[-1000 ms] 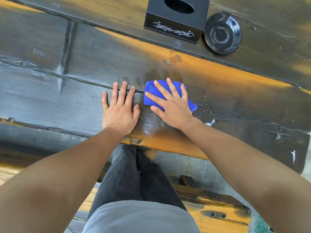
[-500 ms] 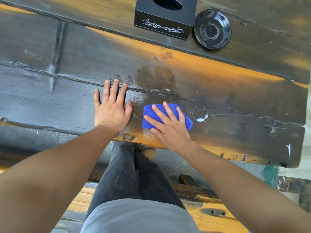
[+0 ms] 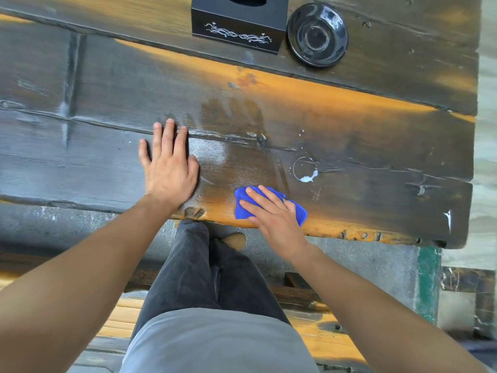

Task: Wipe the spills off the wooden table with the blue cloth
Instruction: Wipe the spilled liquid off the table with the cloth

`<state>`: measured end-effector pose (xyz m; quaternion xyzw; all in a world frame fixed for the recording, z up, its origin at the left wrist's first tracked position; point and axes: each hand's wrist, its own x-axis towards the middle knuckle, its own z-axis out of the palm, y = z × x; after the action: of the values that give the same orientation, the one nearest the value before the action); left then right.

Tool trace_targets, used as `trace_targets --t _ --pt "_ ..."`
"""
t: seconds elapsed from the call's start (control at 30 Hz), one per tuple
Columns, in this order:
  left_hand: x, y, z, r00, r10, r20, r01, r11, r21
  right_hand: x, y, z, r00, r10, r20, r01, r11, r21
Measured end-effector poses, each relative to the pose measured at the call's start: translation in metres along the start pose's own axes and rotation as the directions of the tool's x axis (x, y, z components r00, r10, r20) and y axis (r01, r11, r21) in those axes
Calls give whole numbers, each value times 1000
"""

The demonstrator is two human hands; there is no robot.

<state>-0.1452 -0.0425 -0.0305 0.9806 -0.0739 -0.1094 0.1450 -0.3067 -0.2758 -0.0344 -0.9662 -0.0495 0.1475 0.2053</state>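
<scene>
Blue cloth [image 3: 270,204] is pressed flat at the counter's [image 3: 80,162] near edge under the right hand [image 3: 271,214], fingers spread. Left hand [image 3: 169,168] lies open, empty. Beyond, a white spill [image 3: 308,176]; farthest, a black box [image 3: 239,22] and dish [image 3: 317,35].

Both your arms are bare all the way down, with no sleeves showing. Your left hand [image 3: 169,170] and your right hand [image 3: 274,214] have no rings, no watch and no gloves. Your nails are short and plain. You wear a light grey shirt [image 3: 215,343] at 6 o'clock in the view. Just past it, toward 12 o'clock, are your dark grey trousers [image 3: 193,270], faded and a bit creased. The toe of one tan shoe [image 3: 235,240] peeks out beyond them.
</scene>
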Motion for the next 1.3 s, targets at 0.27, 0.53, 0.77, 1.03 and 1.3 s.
trace_targets --t 0.27,0.53,0.77,1.03,1.3 --pt "3 74 29 992 104 65 -102 994 -33 14 28 -52 962 193 -193 -161 972 172" --pt "2 77 36 995 96 40 -98 995 35 135 87 -104 955 165 -245 -157 986 51" --pt "4 78 36 996 84 41 -86 995 52 180 105 -112 993 109 -40 -112 989 -99" --pt "3 80 35 996 76 38 -78 995 59 143 99 -97 992 120 -43 -127 971 -201" --pt "3 80 35 997 69 39 -71 996 55 83 95 -71 995 77 -70 -92 966 -243"
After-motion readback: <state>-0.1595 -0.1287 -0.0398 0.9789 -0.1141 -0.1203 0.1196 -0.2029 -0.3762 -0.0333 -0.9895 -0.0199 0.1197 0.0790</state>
